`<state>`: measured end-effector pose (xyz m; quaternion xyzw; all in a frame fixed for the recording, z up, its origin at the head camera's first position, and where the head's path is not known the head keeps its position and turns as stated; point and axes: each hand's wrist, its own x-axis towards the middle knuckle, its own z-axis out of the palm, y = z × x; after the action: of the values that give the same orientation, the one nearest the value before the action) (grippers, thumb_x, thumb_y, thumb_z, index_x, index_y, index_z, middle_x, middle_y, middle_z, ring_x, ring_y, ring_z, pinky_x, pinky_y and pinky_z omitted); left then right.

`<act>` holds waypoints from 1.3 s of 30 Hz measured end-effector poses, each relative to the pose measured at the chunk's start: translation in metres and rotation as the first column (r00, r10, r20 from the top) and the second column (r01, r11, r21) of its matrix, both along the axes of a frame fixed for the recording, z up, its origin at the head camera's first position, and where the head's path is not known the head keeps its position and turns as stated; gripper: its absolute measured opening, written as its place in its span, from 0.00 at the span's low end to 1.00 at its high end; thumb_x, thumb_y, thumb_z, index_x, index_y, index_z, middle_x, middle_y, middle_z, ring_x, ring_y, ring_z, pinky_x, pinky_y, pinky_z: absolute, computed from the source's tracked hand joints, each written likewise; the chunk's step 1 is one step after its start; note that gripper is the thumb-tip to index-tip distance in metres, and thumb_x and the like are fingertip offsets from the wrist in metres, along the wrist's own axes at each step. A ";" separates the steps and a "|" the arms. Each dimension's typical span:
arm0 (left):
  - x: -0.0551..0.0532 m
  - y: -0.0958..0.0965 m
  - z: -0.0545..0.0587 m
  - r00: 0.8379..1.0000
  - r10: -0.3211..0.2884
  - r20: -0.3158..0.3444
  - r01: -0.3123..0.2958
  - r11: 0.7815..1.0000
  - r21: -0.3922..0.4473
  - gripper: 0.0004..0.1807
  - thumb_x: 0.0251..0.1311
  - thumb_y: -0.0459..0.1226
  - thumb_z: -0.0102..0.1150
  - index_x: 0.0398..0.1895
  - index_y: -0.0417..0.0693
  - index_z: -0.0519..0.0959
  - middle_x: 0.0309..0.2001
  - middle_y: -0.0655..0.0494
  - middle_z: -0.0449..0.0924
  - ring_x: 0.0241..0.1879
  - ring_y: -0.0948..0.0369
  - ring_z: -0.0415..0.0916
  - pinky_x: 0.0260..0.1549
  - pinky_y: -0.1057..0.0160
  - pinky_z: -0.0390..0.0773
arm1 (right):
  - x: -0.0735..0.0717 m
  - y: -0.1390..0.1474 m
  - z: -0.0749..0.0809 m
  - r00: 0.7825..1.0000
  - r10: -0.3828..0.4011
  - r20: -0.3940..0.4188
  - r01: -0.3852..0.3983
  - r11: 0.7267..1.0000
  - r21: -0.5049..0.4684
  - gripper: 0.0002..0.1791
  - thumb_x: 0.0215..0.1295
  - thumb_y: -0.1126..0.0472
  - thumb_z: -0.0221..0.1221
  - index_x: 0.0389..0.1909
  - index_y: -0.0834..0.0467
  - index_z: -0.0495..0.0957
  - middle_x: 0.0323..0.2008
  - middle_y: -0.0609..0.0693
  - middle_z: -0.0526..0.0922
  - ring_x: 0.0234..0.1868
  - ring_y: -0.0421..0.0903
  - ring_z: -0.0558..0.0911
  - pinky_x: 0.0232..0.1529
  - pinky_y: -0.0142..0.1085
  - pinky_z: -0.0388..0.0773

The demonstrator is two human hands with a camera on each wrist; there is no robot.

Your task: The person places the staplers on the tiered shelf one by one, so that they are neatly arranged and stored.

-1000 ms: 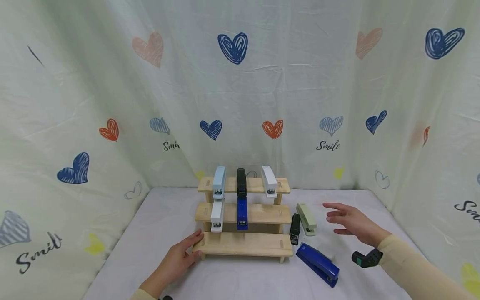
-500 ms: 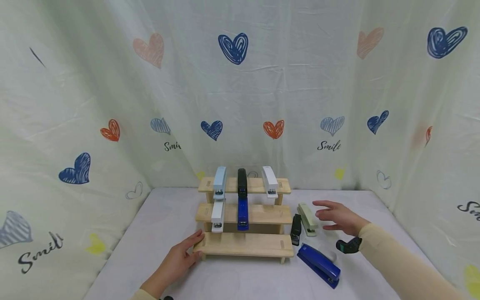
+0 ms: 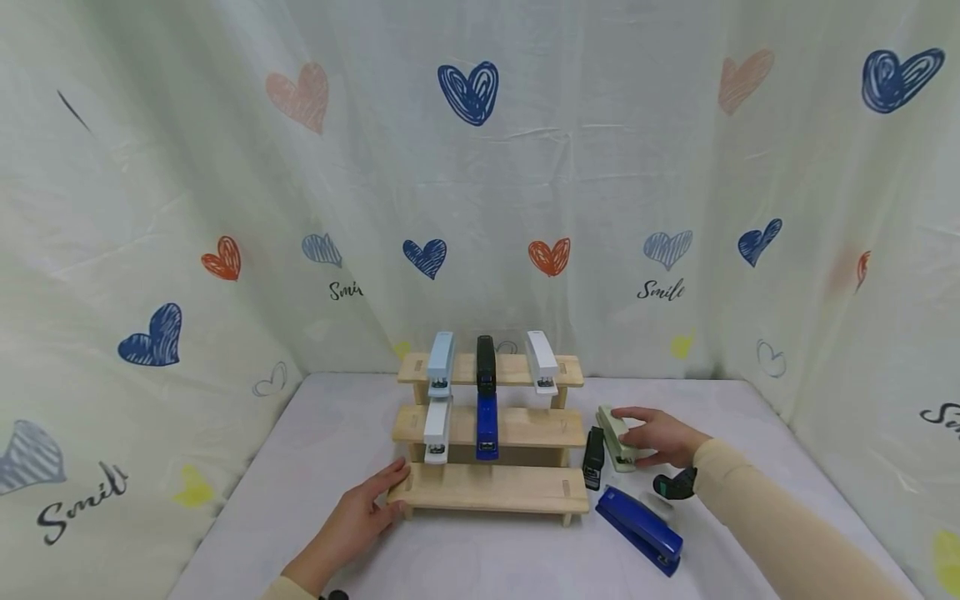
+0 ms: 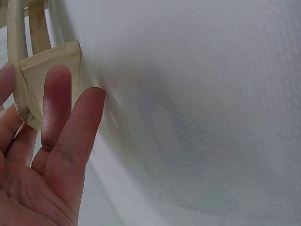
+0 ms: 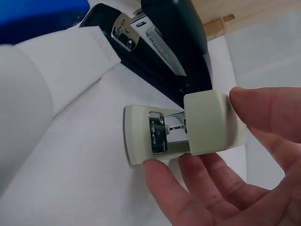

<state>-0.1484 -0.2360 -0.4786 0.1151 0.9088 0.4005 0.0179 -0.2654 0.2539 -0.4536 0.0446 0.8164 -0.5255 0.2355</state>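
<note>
A pale green stapler (image 3: 617, 439) lies on the table right of the wooden three-tier rack (image 3: 491, 490). My right hand (image 3: 662, 437) is on it, thumb against its top arm and fingertips along the opposite side; the right wrist view shows the green stapler (image 5: 207, 122) between them. At the rack's lowest tier, my left hand (image 3: 360, 512) grips the left end. In the left wrist view, thumb and index finger lie on either side of the board (image 4: 21, 89), with two other fingers extended. A black stapler (image 3: 593, 458) lies between rack and green stapler.
A blue stapler (image 3: 641, 529) lies in front at the right, a whitish object (image 3: 660, 505) beside it. The top tier holds light blue (image 3: 441, 362), black (image 3: 486, 364) and white staplers (image 3: 542, 361). A white (image 3: 437, 429) and a blue stapler (image 3: 487, 427) occupy the middle tier.
My right hand has moved left to the pale green stapler, and its fingers have closed in around it. My left hand has stayed at the rack's left end.
</note>
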 end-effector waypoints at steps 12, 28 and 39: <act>0.001 0.001 0.002 1.000 -0.001 0.007 0.001 1.000 0.006 0.28 0.65 0.35 0.64 0.68 0.41 0.72 0.73 0.46 0.63 0.18 0.67 0.69 0.21 0.67 0.74 | 0.000 -0.003 -0.003 1.000 -0.022 0.017 0.022 1.000 -0.015 0.35 0.69 0.67 0.58 0.76 0.57 0.58 0.66 0.75 0.60 0.60 0.67 0.71 0.48 0.57 0.79; 0.001 0.000 0.001 1.000 -0.002 0.000 0.002 1.000 0.008 0.28 0.65 0.35 0.65 0.68 0.41 0.72 0.73 0.46 0.63 0.19 0.66 0.70 0.22 0.66 0.74 | 0.001 -0.005 -0.001 0.999 -0.045 0.018 0.046 0.998 -0.037 0.35 0.69 0.69 0.56 0.76 0.58 0.58 0.67 0.75 0.58 0.62 0.69 0.69 0.48 0.57 0.79; 0.000 0.000 0.000 1.000 -0.003 -0.003 0.003 1.000 0.003 0.28 0.65 0.34 0.65 0.68 0.42 0.72 0.73 0.45 0.63 0.20 0.66 0.72 0.22 0.67 0.75 | 0.003 -0.006 -0.002 0.999 -0.050 0.007 0.050 0.998 -0.035 0.36 0.69 0.67 0.58 0.76 0.58 0.58 0.68 0.75 0.56 0.61 0.69 0.69 0.47 0.57 0.79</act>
<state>-0.1484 -0.2362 -0.4787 0.1172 0.9081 0.4016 0.0171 -0.2627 0.2476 -0.4556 0.0625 0.8049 -0.5452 0.2256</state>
